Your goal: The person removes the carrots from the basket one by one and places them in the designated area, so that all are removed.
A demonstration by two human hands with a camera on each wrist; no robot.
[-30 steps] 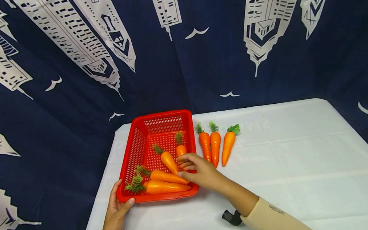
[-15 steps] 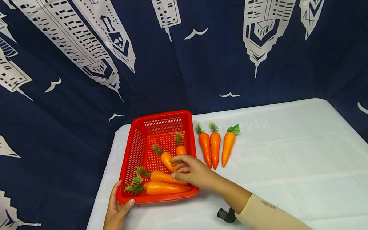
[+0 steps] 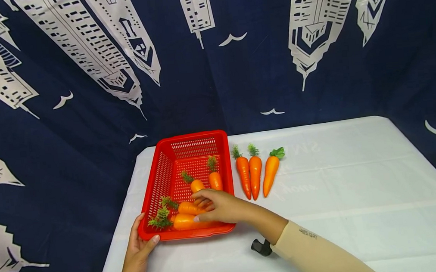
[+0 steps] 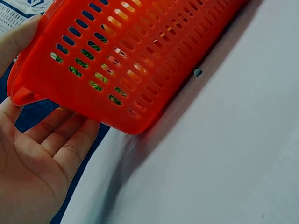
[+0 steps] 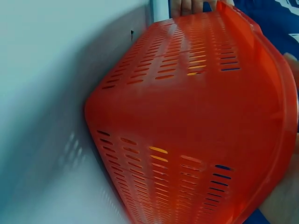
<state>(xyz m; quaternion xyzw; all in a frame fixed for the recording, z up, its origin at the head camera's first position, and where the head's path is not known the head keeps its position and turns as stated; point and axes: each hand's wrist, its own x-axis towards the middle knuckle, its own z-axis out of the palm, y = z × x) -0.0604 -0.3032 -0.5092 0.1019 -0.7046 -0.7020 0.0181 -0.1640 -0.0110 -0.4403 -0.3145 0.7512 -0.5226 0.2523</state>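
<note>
A red slotted plastic basket [image 3: 225,152] sits at the left of the table, with several carrots inside. My left hand [image 3: 135,255] grips its near left corner, thumb on the rim; the left wrist view shows the fingers against the basket's outer wall [image 4: 140,60]. My right hand [image 3: 224,206] reaches over the near right side into the basket. Its loosely bent fingers and thumb straddle a carrot [image 3: 187,208]; contact is unclear. The lowest carrot [image 3: 182,221] lies along the near wall, partly under that hand. The basket's wall [image 5: 224,107] hides most of the right hand in the right wrist view.
Three carrots [image 3: 255,176] lie side by side on the white tablecloth [image 3: 343,185], just right of the basket. A black object [image 3: 260,247] lies by the right sleeve [image 3: 309,249]. Dark blue patterned cloth [image 3: 217,88] rises behind the table.
My right hand has slid left and slightly toward me across the carrots in the basket, uncovering more of the upper right carrot. The left hand and the basket stay in place.
</note>
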